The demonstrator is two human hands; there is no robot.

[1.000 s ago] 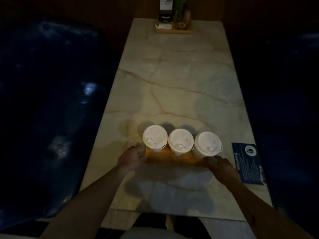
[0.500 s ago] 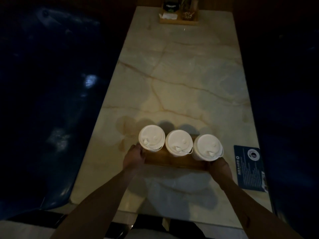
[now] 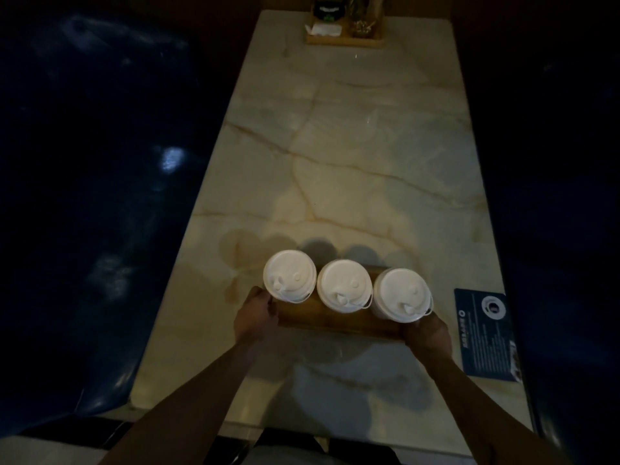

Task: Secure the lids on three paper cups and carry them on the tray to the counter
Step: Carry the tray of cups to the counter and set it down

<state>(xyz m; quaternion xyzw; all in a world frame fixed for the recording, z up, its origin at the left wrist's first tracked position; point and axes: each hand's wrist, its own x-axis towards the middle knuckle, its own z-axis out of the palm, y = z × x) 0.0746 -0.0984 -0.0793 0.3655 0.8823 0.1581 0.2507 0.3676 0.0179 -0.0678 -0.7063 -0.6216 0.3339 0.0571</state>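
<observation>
Three white paper cups with white lids stand in a row on a narrow wooden tray (image 3: pixel 335 320): the left cup (image 3: pixel 289 276), the middle cup (image 3: pixel 344 285) and the right cup (image 3: pixel 402 294). My left hand (image 3: pixel 255 316) grips the tray's left end. My right hand (image 3: pixel 426 333) grips its right end, just under the right cup. The tray sits low over the near part of the marble table (image 3: pixel 369 162); I cannot tell whether it touches the table.
A dark blue card (image 3: pixel 484 333) lies on the table just right of my right hand. A wooden caddy (image 3: pixel 345 26) with napkins and jars stands at the far end. Dark blue padded benches (image 3: pixel 94 196) flank the table on both sides.
Both hands have closed on the tray's ends. The tray with the cups has shifted slightly left and toward me, and the view has pulled back from the table.
</observation>
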